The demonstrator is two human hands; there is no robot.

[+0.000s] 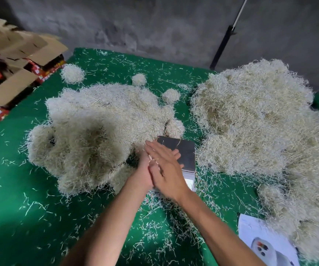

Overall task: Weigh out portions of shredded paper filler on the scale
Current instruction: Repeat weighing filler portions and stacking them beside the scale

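A small scale (185,150) with a bare steel platter sits mid-table between two heaps of pale shredded paper. The left heap (97,131) is made of rounded clumps; the right heap (260,121) is larger and looser. My right hand (166,169) lies flat, fingers together, over my left hand (143,169), palms against each other above the scale's near left corner. A few paper strands cling to the fingers. My left hand is mostly hidden under the right. Nothing rests on the platter.
Small paper balls (72,72) lie behind the left heap on the green cloth (20,208), which is strewn with strands. Open cardboard boxes (10,64) stand at far left. A printed sheet (266,242) lies near right. A black pole (223,43) leans against the grey wall.
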